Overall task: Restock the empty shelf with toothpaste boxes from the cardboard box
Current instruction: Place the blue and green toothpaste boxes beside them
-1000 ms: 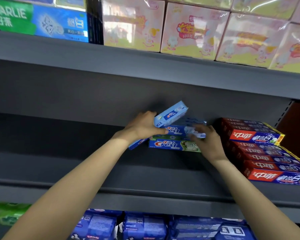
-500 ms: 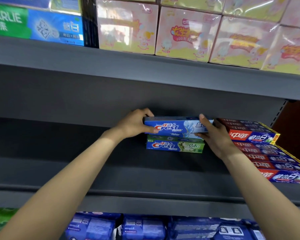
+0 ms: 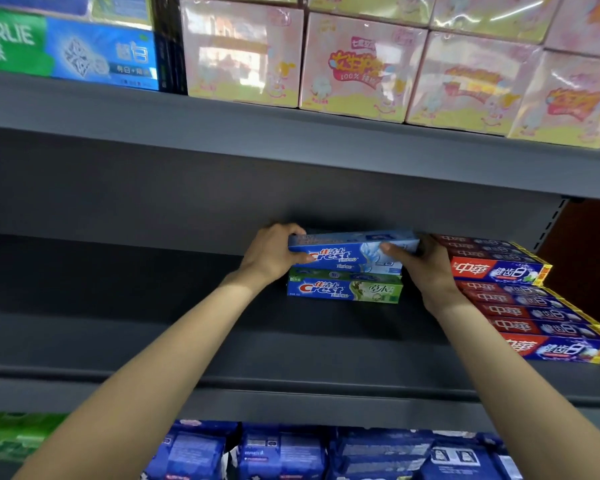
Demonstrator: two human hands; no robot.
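Since a moment ago, the blue Crest toothpaste box (image 3: 347, 252) has tilted slightly atop the green-and-blue Crest toothpaste box (image 3: 345, 289). The left hand (image 3: 274, 252) at nine o'clock and right hand (image 3: 420, 268) at three o'clock grip its ends, fingers curled around them.

Single head-worn view, wide-angle. I read it facing straight into the grey middle shelf (image 3: 118, 341), close in, pitched slightly upward: the upper shelf's stock fills the top edge, the blue packs (image 3: 291, 452) of the lower tier crop the bottom. Both forearms enter from the lower corners. Straight edges bow toward the margins.
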